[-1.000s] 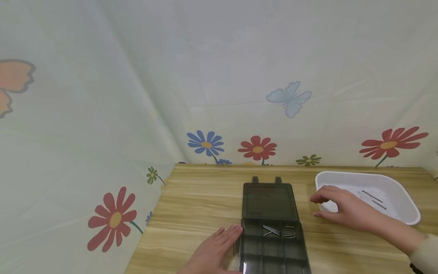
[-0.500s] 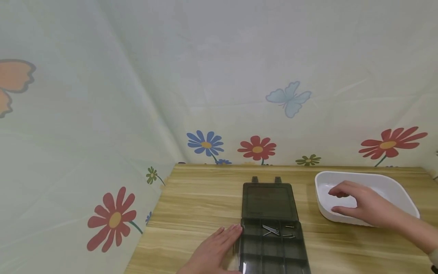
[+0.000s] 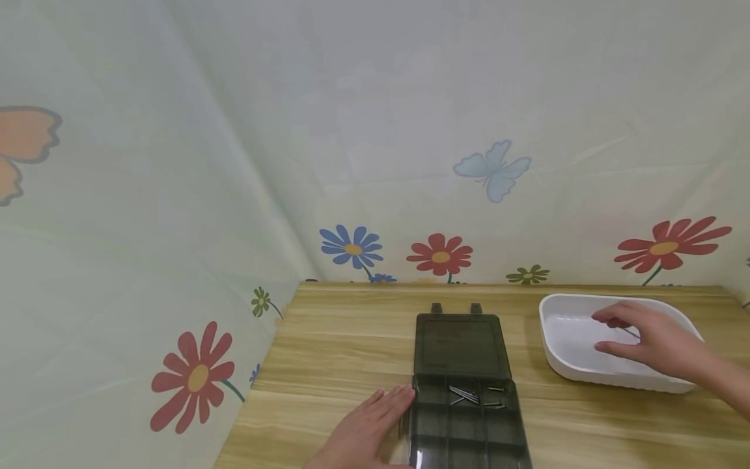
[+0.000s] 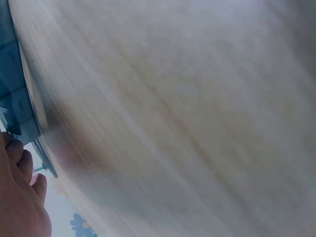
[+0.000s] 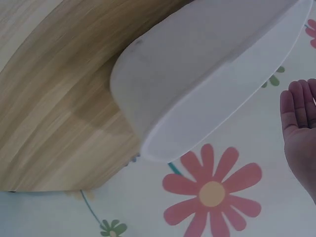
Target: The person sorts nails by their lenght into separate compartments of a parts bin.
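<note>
A dark translucent compartment box (image 3: 467,426) lies on the table, its lid (image 3: 461,345) folded back flat. Several silver nails (image 3: 464,395) lie in one far compartment, and shorter ones (image 3: 495,404) in the compartment to its right. My left hand (image 3: 366,430) rests with straight fingers along the box's left side; the left wrist view also shows fingers at its corner. Over the white tray (image 3: 577,374), my right hand (image 3: 659,342) hovers with thumb and fingertips apart. A nail (image 3: 631,333) shows between thumb and fingers, inside the tray. The hand hides the tray's right part.
The wood-grain table (image 3: 346,339) ends at a pale sheet (image 3: 387,117) printed with flowers and butterflies, which hangs behind it and along its left side. The tray's raised wall stands right of the box, with bare tabletop between them.
My right hand has moved right, from the tray's left edge to farther over the tray. The left hand and the box stay where they were.
</note>
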A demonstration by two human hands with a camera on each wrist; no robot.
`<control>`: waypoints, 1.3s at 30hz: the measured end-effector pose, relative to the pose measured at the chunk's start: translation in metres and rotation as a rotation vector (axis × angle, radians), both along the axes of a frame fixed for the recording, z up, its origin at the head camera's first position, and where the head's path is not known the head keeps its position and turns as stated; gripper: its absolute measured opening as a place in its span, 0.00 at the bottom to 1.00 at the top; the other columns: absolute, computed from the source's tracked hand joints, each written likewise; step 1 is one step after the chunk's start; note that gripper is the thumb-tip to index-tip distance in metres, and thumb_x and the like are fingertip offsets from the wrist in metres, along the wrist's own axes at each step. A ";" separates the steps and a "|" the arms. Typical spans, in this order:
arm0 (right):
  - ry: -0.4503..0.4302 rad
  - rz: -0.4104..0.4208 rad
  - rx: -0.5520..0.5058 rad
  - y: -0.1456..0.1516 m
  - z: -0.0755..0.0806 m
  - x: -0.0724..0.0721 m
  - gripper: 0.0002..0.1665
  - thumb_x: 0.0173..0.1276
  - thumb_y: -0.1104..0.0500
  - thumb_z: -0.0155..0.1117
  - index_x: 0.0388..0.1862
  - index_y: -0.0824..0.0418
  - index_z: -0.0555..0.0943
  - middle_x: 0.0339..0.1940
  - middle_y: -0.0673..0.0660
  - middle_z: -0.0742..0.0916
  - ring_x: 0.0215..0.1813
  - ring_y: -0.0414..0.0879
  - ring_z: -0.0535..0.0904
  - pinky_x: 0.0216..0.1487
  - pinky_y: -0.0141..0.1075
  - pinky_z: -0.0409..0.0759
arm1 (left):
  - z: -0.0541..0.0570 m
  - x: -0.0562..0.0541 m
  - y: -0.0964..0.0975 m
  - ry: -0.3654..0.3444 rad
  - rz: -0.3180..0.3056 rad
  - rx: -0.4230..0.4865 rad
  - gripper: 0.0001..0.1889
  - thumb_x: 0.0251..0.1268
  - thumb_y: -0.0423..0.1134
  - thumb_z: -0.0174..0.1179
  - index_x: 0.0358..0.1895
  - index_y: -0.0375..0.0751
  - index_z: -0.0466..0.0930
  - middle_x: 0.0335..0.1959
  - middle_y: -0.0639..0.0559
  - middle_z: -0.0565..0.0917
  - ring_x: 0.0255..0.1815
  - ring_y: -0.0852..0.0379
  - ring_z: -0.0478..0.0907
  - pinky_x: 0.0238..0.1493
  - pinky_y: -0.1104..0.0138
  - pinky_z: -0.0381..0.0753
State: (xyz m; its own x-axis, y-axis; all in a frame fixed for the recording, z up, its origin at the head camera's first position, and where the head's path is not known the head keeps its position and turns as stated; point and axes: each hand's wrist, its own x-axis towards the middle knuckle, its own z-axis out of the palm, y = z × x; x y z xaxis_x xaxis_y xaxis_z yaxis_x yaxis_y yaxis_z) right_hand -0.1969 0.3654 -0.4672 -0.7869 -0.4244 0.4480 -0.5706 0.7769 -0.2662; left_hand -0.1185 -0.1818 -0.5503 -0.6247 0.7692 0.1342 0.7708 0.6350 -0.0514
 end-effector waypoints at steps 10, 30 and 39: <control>-0.196 -0.136 0.063 0.024 0.000 -0.007 0.33 0.53 0.52 0.89 0.54 0.66 0.87 0.48 0.60 0.90 0.45 0.46 0.85 0.40 0.34 0.87 | 0.001 0.000 -0.001 -0.006 0.003 0.002 0.57 0.70 0.79 0.51 0.88 0.42 0.49 0.87 0.49 0.60 0.85 0.55 0.60 0.81 0.59 0.65; -0.329 -0.187 0.133 0.054 -0.018 -0.026 0.35 0.59 0.50 0.86 0.55 0.74 0.85 0.46 0.67 0.88 0.45 0.58 0.85 0.45 0.56 0.89 | 0.003 -0.002 -0.001 -0.067 0.011 -0.002 0.56 0.72 0.81 0.44 0.89 0.44 0.45 0.88 0.50 0.57 0.87 0.56 0.56 0.82 0.59 0.62; -0.391 -0.189 0.135 0.056 -0.025 -0.035 0.36 0.60 0.51 0.85 0.55 0.77 0.83 0.47 0.71 0.88 0.46 0.60 0.84 0.50 0.61 0.87 | 0.007 -0.001 -0.001 -0.055 0.001 -0.009 0.56 0.72 0.80 0.47 0.89 0.43 0.47 0.88 0.49 0.58 0.86 0.55 0.57 0.82 0.59 0.63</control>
State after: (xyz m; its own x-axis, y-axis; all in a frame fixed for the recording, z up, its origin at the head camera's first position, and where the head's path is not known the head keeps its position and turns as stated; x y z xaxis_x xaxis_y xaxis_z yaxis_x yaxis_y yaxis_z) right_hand -0.2315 0.4218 -0.4922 -0.9553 -0.2908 0.0528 -0.2919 0.9004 -0.3227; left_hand -0.1198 -0.1831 -0.5431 -0.6318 0.7696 0.0921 0.7720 0.6355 -0.0146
